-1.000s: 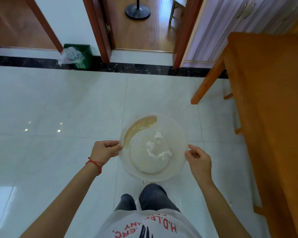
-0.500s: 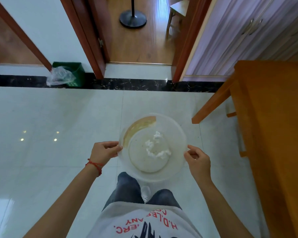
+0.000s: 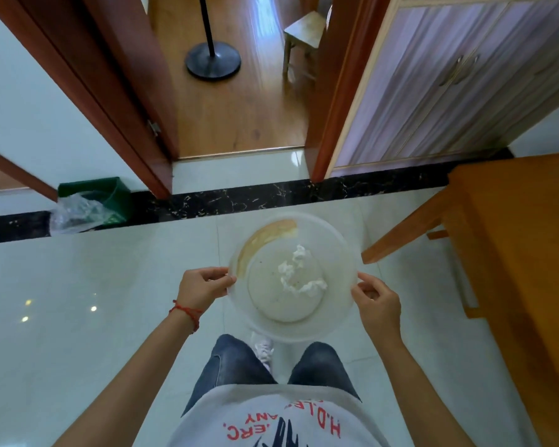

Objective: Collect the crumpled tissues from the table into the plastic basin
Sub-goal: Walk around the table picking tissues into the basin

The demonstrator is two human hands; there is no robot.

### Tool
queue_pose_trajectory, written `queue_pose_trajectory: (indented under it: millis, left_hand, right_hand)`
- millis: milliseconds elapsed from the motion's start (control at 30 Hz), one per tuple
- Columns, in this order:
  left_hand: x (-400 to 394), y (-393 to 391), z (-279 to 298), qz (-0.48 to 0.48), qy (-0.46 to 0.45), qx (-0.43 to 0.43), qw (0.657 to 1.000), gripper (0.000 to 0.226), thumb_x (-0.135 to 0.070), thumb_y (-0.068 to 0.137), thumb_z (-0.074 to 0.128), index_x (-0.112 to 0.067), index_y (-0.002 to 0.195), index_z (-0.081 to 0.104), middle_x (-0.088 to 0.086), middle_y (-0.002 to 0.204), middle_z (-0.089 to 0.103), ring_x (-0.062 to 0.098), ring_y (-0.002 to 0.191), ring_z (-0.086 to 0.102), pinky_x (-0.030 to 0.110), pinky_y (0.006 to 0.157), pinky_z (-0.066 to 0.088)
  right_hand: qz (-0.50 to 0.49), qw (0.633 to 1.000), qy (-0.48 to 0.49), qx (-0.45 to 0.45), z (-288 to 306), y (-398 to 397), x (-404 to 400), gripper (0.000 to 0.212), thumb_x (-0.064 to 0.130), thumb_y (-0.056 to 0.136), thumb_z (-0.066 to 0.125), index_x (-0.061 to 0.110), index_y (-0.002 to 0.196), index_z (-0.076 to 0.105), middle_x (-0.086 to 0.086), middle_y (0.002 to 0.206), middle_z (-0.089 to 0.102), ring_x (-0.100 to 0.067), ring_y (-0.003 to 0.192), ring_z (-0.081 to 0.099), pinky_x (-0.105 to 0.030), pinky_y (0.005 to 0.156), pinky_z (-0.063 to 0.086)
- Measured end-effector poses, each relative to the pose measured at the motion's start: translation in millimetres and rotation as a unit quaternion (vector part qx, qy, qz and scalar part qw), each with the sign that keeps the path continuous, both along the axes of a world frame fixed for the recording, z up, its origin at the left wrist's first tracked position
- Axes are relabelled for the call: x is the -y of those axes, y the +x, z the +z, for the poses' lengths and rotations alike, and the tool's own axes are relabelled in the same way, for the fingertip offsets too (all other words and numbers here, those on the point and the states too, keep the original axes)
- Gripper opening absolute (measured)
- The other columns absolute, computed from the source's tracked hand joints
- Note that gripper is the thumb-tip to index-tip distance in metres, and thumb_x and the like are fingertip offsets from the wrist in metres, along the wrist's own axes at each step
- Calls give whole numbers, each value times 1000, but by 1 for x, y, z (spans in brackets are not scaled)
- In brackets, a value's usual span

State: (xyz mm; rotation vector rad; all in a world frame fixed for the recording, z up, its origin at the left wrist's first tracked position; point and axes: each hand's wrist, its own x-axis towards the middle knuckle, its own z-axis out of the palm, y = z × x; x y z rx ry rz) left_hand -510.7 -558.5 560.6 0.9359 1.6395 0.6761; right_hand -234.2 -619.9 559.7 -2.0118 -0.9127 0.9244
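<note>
Table (image 3: pixel 530 253): to the right of the basin and well apart from it; only part of its top shows.
Green bin (image 3: pixel 94 191): beyond the basin and far to its left, with a clear plastic bag spilling out.
Basin (image 3: pixel 334 250): translucent plastic. You hold it level in the air over the tiled floor; a brown smear marks its far-left inner wall.
Left hand (image 3: pixel 200 287): at the basin's left rim, fingers curled, pinching the edge.
Right hand (image 3: pixel 378 304): at the basin's right rim, pinching it the same way.
Tissues (image 3: pixel 299 275): a white crumpled clump on the basin's bottom, just right of its centre.
Step in hand: gathering looks finished for these tissues; you appear to be carrying the load.
Next move: keep both pinches firm and the basin level, since the tissues are light and loose. Check the unseen part of the table to the basin's right before you set it down.
</note>
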Motion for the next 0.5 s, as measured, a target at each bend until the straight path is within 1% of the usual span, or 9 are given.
queue_pose_trajectory:
  millis: [67, 133, 200, 233, 300, 333, 400, 467, 500]
  left_hand:
    - [-31, 4, 1, -7, -1, 0, 1000, 28, -2, 75, 68, 6, 101, 66, 15, 94, 67, 28, 83, 63, 15, 62, 56]
    - [-61, 11, 1, -23, 2, -6, 1000, 28, -4, 75, 69, 5, 101, 66, 14, 94, 66, 27, 83, 63, 12, 59, 55]
    - [-91, 20, -1, -34, -2, -8, 999, 30, -6, 74, 70, 5, 102, 66, 15, 95, 66, 26, 83, 63, 15, 60, 56]
    - [-106, 26, -2, -37, -6, -6, 999, 32, -6, 73, 71, 6, 103, 65, 16, 95, 66, 25, 83, 63, 20, 65, 57]
    - [-136, 39, -3, -44, -13, -4, 999, 33, -6, 73, 71, 6, 103, 65, 16, 96, 66, 25, 82, 63, 32, 76, 55]
    - [-150, 47, -4, -48, -15, -4, 999, 33, -6, 73, 71, 6, 103, 65, 16, 96, 66, 25, 83, 63, 35, 80, 53]
    - [-179, 63, -7, -60, -16, -2, 998, 30, -5, 73, 71, 5, 102, 66, 17, 95, 67, 26, 83, 63, 37, 83, 53]
    - [-207, 80, -8, -65, -17, 4, 998, 29, -3, 73, 70, 4, 100, 67, 17, 95, 67, 26, 83, 63, 38, 83, 53]
    - [-221, 89, -8, -68, -18, 7, 997, 29, -3, 73, 70, 4, 101, 67, 17, 94, 68, 25, 82, 64, 37, 81, 55]
  right_hand:
    - [-18, 1000, -2, 2, 1, 2, -21, 26, 13, 84, 62, 9, 109, 63, -7, 88, 65, -12, 74, 57, -12, 63, 43]
    - [-31, 999, -1, 6, 1, 7, -42, 25, 12, 84, 62, 8, 109, 63, -7, 86, 64, -10, 72, 56, -7, 59, 44]
    - [-42, 999, -1, 7, 0, 15, -64, 25, 11, 84, 61, 8, 109, 63, -8, 84, 64, -9, 71, 56, -4, 56, 45]
    - [-45, 999, -3, 6, -1, 20, -75, 25, 11, 84, 61, 8, 109, 64, -8, 84, 64, -10, 71, 56, -6, 57, 45]
    - [-54, 999, -8, 6, -2, 30, -97, 25, 12, 84, 61, 9, 108, 64, -7, 82, 64, -12, 72, 57, -12, 61, 44]
    - [-62, 998, -7, 6, -4, 36, -109, 24, 12, 84, 62, 9, 108, 64, -6, 81, 64, -15, 73, 58, -14, 63, 43]
    - [-78, 997, -3, 9, -7, 50, -132, 23, 13, 83, 62, 9, 106, 65, -4, 81, 64, -20, 77, 59, -18, 65, 44]
    - [-88, 996, -5, 7, -9, 63, -155, 23, 15, 84, 62, 10, 106, 66, -3, 83, 63, -20, 80, 59, -21, 68, 44]
    - [-94, 996, -6, 3, -10, 70, -166, 23, 16, 84, 62, 11, 106, 66, -3, 85, 64, -19, 81, 58, -21, 69, 44]
